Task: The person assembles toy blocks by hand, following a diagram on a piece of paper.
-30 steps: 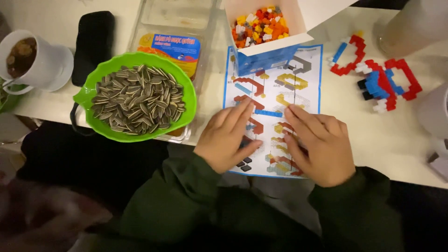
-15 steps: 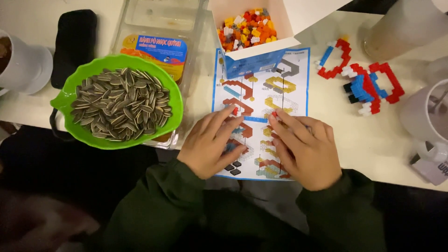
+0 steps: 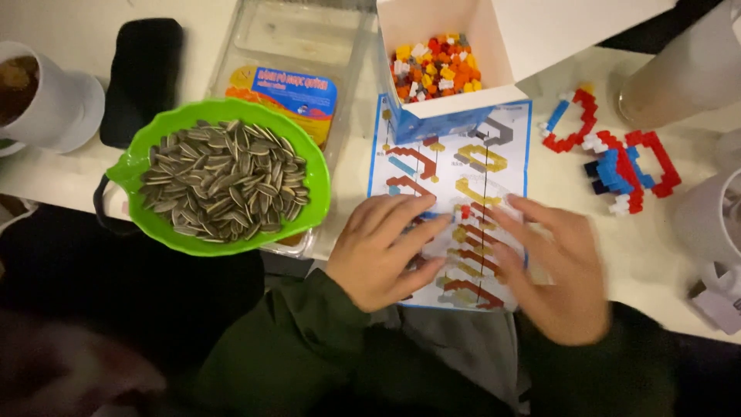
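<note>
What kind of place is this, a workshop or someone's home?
Probably a home or casual table, not a workshop: a green bowl of sunflower seeds, a box of small building bricks, and both hands on an instruction sheet.

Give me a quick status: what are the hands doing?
Left hand and right hand flat, open, on instruction sheet. Nothing held. Open brick box sits on sheet's top edge.

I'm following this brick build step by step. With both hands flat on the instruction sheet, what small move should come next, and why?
Probably lift the right hand toward the open box of small bricks to pick a piece. Both it and the left hand lie empty on the instruction sheet, the box stands just beyond the sheet's far edge, and the red and blue brick figure lies to the right.
</note>
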